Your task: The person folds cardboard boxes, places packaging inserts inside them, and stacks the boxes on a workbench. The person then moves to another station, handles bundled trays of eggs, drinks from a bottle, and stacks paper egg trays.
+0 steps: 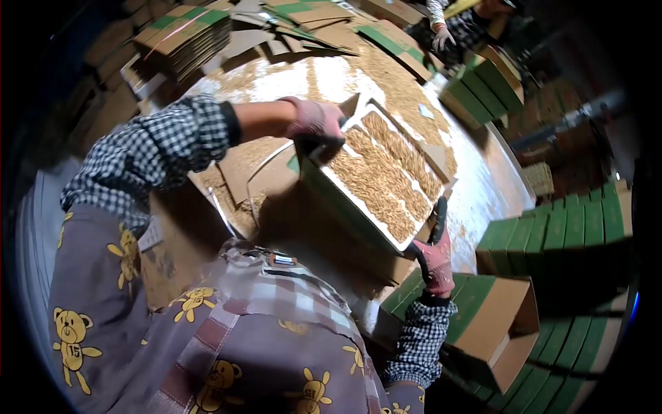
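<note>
Between my two hands is a tilted green cardboard box [334, 196]. A white inner lining [369, 219] edges its open top, and brown grain-like bits [376, 172] fill it, with pale strips showing between the rows. My left hand [318, 124], in a pink glove with dark fingers, is closed over the box's upper left corner. At the lower right corner, my right hand [433, 255], gloved alike, grips the edge with thumb and fingers apart around it. The left fingertips are partly hidden inside the box.
Flattened cardboard stacks [183, 41] lie at the table's far side. More brown bits cover the white table [338, 77]. An open carton [493, 328] stands at my right, near stacked green boxes [558, 228]. Another person's gloved hand [443, 38] shows at the back.
</note>
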A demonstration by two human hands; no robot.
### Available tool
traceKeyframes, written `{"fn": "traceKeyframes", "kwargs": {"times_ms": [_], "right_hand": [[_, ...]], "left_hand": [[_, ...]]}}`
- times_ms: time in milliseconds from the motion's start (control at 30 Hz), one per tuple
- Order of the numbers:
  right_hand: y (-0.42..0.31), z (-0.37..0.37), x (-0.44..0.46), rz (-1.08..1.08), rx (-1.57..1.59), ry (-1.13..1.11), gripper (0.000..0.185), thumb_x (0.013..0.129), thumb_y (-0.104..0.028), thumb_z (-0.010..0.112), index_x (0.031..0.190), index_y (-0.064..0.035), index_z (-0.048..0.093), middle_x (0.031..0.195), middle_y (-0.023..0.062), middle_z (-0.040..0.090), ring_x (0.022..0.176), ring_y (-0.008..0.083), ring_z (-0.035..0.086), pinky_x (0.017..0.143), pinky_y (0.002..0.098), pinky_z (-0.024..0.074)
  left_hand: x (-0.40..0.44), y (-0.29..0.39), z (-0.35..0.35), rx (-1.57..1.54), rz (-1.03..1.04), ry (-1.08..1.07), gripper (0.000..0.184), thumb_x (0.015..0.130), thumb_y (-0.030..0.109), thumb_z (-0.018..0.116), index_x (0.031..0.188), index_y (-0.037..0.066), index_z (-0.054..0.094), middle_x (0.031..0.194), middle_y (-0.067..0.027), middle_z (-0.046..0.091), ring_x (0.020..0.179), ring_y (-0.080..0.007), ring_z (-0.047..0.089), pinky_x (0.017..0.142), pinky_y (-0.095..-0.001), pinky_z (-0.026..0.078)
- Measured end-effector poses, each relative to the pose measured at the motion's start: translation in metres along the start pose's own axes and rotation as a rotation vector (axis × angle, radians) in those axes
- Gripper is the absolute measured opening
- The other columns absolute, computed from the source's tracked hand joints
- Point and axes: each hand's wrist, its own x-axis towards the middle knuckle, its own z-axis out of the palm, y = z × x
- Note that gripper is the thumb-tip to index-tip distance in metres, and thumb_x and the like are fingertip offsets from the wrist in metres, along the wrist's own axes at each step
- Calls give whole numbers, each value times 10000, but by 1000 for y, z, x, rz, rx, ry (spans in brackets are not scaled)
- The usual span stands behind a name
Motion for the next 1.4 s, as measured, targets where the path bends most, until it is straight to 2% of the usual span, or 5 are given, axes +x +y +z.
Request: {"fn": "traceKeyframes", "kwargs": {"times_ms": [367,633,900,1100,1400], "right_hand": [[0,-2,12,233,-907,89,439,715,-128,708,1136,-48,615,1170,174,599,1065,333,571,944,392,446],[12,0,17,251,-630,232,288,715,-74,693,997,-17,674,972,152,671,937,277,632,883,347,484],[18,17,17,70,-211,374,461,800,19,494,1252,-38,565,1159,92,625,1105,213,560,964,313,411],[31,10,6,5,193,467,577,848,-7,499,1409,3,363,1403,63,439,1019,131,555,898,268,438],[59,10,10,-53,465,475,565,930,-208,536,1412,7,334,1363,94,452,1213,182,460,1026,302,372]], "left_hand": [[-28,-267,31,689,-529,73,755,792,372,650,1386,10,356,1314,-273,470,1263,-353,436,1058,-365,342],[-45,-301,-102,-102,-45,608,316,836,118,634,1141,35,643,1000,-73,698,872,-122,618,803,-272,484],[-38,-47,-60,385,650,1146,218,824,63,605,1028,91,676,998,-100,677,864,-222,669,741,-278,525],[13,45,30,1042,528,-334,228,730,204,641,918,97,713,797,-125,683,806,-285,664,738,-373,515],[60,57,64,752,730,-223,454,722,200,709,1166,158,622,1313,-100,510,1117,-269,546,928,-380,457]]}}
